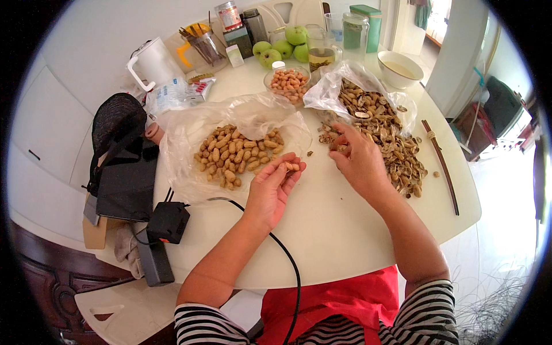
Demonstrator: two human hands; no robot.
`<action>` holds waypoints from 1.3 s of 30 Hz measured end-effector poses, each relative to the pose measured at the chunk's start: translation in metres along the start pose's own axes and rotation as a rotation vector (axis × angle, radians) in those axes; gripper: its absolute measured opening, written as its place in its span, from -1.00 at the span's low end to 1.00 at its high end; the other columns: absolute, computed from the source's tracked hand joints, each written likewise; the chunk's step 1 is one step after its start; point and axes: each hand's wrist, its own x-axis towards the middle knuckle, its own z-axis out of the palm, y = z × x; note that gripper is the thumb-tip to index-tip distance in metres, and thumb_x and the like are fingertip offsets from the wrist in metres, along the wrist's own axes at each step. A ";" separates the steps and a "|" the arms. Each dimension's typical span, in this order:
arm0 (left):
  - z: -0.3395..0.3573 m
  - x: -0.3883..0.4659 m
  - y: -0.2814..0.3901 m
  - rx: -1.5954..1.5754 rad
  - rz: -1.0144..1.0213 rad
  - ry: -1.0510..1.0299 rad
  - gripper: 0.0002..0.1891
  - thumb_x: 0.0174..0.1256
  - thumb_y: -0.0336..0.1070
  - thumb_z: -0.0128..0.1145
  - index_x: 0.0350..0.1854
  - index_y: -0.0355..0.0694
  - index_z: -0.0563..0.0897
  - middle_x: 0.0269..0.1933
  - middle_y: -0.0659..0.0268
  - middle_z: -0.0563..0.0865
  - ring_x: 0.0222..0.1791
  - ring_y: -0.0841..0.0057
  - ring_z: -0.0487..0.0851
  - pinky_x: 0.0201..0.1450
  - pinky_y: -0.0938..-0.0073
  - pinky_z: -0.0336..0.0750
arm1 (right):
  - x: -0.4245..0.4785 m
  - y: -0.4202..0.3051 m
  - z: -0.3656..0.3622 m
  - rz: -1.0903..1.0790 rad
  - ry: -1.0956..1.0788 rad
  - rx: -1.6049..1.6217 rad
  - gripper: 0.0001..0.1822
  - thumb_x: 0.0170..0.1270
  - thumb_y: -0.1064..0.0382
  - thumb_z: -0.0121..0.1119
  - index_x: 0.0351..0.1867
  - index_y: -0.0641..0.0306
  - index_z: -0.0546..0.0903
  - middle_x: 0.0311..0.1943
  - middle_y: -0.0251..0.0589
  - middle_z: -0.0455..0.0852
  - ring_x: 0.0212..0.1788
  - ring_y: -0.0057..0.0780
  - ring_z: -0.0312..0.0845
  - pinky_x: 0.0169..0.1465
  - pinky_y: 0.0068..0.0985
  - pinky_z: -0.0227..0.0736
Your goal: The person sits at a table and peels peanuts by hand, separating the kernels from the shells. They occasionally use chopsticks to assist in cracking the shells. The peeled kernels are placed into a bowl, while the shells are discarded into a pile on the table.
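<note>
My left hand (268,189) holds shelled peanut kernels (292,166) between thumb and fingertips, beside a clear plastic bag (181,159). On that bag lies a heap of unshelled peanuts (235,151). My right hand (364,164) is at the left edge of a pile of empty peanut shells (401,159), its thumb and forefinger curled. A brownish piece shows between those fingers; whether it is gripped or lies behind them I cannot tell. Past both hands stands a glass bowl (267,79) of pinkish shelled peanuts (290,82).
A second plastic bag (327,92) holds more shells. Two brown sticks (442,168) lie at the right. A white bowl of liquid (401,79), a glass pitcher (322,56) and green apples (282,48) stand behind. A black cable (290,254) crosses the table near my left forearm.
</note>
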 end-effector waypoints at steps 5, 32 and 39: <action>0.001 0.001 -0.002 -0.042 0.009 -0.036 -0.86 0.24 -0.46 -0.01 -0.17 -0.32 0.47 -0.15 0.19 0.59 -0.07 0.44 0.56 0.02 0.59 0.48 | 0.000 -0.009 -0.007 -0.162 0.010 0.084 -0.66 -0.07 0.35 0.28 -0.19 0.29 0.54 -0.28 -0.12 0.52 -0.37 -0.35 0.49 -0.29 -0.51 0.43; 0.000 0.000 -0.007 0.040 -0.075 -0.025 -0.90 0.29 -0.36 -0.03 -0.22 -0.23 0.49 -0.20 0.31 0.59 -0.19 0.59 0.56 -0.06 0.60 0.49 | -0.008 -0.017 0.013 0.067 -0.344 0.552 -0.87 0.19 0.33 0.09 -0.35 0.39 0.55 -0.55 -0.30 0.56 -0.52 -0.68 0.45 -0.47 -0.68 0.41; 0.002 0.000 -0.009 0.080 -0.040 -0.031 -0.85 0.30 -0.34 -0.03 -0.17 -0.26 0.47 -0.20 0.31 0.57 -0.21 0.60 0.54 -0.09 0.60 0.48 | -0.008 -0.011 0.016 0.139 -0.378 0.653 -0.85 0.22 0.31 0.06 -0.31 0.40 0.51 -0.55 -0.30 0.55 -0.53 -0.68 0.45 -0.47 -0.68 0.43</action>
